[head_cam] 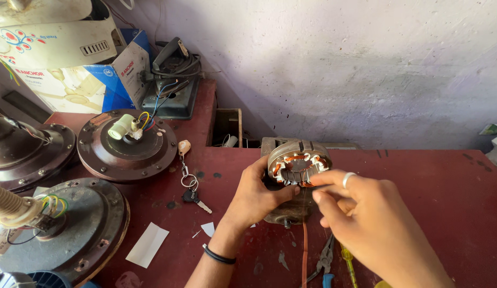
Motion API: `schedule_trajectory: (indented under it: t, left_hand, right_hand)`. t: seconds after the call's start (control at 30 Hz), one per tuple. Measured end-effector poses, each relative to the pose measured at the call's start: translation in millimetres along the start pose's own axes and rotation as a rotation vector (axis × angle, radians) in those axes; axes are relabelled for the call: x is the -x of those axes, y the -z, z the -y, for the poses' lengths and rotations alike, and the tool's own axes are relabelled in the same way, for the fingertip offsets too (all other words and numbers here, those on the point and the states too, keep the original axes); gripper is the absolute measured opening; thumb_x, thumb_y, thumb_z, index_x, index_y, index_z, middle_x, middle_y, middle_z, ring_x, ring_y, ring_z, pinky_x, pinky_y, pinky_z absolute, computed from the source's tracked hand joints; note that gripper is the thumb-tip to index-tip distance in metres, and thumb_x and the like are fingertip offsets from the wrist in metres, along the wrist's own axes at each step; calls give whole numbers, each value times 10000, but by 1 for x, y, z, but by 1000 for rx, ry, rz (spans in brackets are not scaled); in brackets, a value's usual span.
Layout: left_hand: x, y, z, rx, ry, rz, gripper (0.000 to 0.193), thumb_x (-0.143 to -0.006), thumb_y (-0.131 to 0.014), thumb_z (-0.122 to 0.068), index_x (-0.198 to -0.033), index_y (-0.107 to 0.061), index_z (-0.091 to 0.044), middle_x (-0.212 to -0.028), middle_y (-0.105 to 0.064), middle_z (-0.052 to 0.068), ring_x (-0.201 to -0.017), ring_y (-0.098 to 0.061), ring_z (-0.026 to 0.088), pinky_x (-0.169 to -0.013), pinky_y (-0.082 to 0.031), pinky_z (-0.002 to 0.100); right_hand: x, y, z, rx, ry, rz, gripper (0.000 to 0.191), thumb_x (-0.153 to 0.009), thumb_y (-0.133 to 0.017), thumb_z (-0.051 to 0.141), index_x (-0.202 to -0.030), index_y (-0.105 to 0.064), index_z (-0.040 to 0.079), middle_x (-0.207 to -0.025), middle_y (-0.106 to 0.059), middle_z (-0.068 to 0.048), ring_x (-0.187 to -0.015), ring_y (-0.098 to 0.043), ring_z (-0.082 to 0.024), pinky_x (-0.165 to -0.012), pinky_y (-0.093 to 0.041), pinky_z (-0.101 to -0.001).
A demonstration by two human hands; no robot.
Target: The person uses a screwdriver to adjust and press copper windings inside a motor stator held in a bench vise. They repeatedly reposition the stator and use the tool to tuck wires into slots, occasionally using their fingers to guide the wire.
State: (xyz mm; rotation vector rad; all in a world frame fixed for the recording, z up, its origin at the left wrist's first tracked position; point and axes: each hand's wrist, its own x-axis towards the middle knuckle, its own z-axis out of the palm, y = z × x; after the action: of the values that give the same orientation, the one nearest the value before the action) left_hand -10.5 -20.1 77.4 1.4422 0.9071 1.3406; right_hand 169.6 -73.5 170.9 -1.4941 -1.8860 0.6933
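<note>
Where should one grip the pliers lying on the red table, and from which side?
Judging by their pose, grip the pliers by the blue handles at the table's near edge, coming from below: the jaws point away, toward the right hand.

Rough pale wall [339, 64] behind dark red workbench [446, 186]

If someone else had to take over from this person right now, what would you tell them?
Left hand: grips the side of the motor stator, tilting it up off the red table.
Right hand: fingertips pinched at the stator's copper windings; whether it holds a wire I cannot tell.
Done: stator out of any housing, windings exposed.
Left: winding work unfinished; pliers and a yellow screwdriver lie near the front edge. Keys and three fan motors sit left.
</note>
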Motion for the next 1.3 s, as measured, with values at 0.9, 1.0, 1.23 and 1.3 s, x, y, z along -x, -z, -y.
schedule_trajectory:
  t: [0.9, 1.0, 1.23, 1.3]
  left_hand:
    - [2, 9, -1, 34, 21, 90, 522, -754, -745, 20, -1265, -642, -9, -1094, -732, 45, -1011, -666, 120, -921, -549, 293]
    - [3, 11, -1, 79, 47, 97, 560, -740, -663, 48, -1295, -629, -22, -1078, -700, 41, -1002, -626, 130, -912, -516, 286]
    - [3, 12, 2, 285, 87, 105, 611, -707, -490, 14, -1304, -623, -3, -1056, -661, 42, -998, -577, 161, -896, -470, 277]
    - [2, 12, 4, 327, 79, 111, 623, -688, -456, -15, -1285, -633, 2, -1056, -665, 46, -1010, -572, 166, -924, -453, 275]
  right_hand:
    - [-19, -41, 0, -126, -111, -183, 144, -812, -752, 80, -926, -749, -8, -760, -824, -112, -637, -813, -153, -575, -633, -284]
    - [-20, -45, -5, -67, -84, -222, 146, -820, -769, 108, -944, -798, 36, -703, -804, -122, -587, -792, -161, -538, -604, -285]
    - [-21, -57, -7, -14, 11, -252, 162, -817, -754, 100, -959, -802, 39, -622, -760, -134, -484, -742, -151, -467, -530, -293]
    - [-21, -59, -6, 3, -3, -249, 162, -819, -759, 105, -959, -804, 39, -598, -747, -140, -454, -712, -162, -457, -506, -310]
